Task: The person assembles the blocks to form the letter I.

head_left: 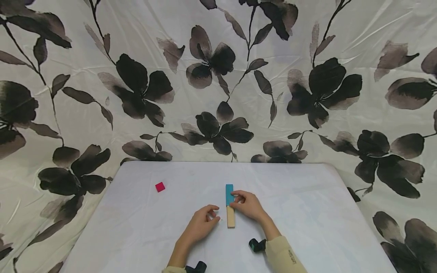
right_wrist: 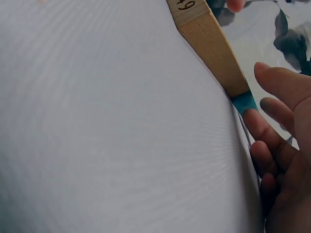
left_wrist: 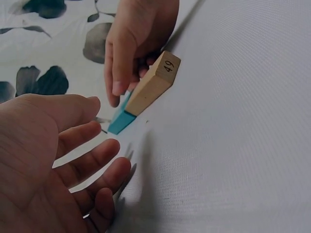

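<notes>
On the white table a teal block [head_left: 229, 195] and a natural wood block [head_left: 231, 217] lie end to end in one line, the teal one farther away. A number, 49, is printed on the near end of the wood block [left_wrist: 153, 82]. My right hand [head_left: 249, 206] is at the right side of the teal block, a fingertip [right_wrist: 252, 119] touching it and the thumb standing apart. To the left of the wood block hovers my left hand [head_left: 202, 223], fingers loosely bent and holding nothing. In the left wrist view its palm [left_wrist: 29, 145] faces the blocks.
A small red block [head_left: 160, 187] lies by itself toward the far left of the table [head_left: 136, 235]. Behind the table's far edge hangs a white cloth [head_left: 266, 125] with dark flowers. Black wrist cameras [head_left: 257, 245] sit at both forearms, which wear beige sleeves [head_left: 285, 254].
</notes>
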Motion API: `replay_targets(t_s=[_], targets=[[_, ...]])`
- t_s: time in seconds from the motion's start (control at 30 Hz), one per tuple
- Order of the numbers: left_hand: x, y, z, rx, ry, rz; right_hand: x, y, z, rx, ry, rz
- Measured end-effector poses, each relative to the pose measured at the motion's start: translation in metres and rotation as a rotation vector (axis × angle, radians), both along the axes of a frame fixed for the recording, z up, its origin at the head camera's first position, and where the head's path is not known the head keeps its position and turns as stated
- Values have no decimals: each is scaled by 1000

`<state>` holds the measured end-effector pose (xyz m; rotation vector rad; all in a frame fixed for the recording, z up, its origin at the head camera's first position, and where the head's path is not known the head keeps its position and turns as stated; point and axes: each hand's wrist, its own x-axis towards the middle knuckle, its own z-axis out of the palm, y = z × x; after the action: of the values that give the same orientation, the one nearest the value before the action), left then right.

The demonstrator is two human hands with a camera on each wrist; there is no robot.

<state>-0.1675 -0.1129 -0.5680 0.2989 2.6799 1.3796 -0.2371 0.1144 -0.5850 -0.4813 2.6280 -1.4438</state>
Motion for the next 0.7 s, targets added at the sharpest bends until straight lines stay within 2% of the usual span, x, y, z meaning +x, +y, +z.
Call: replay_targets(t_s=[0.33, 0.5, 0.7], targets=[[2, -5, -4, 20, 1, -22, 1, 0, -3, 21, 12, -3], [5, -8, -2, 33, 4, -32, 2, -1, -2, 31, 19, 11], [7, -12, -2, 24, -19, -21, 3, -1, -1, 34, 12, 24]])
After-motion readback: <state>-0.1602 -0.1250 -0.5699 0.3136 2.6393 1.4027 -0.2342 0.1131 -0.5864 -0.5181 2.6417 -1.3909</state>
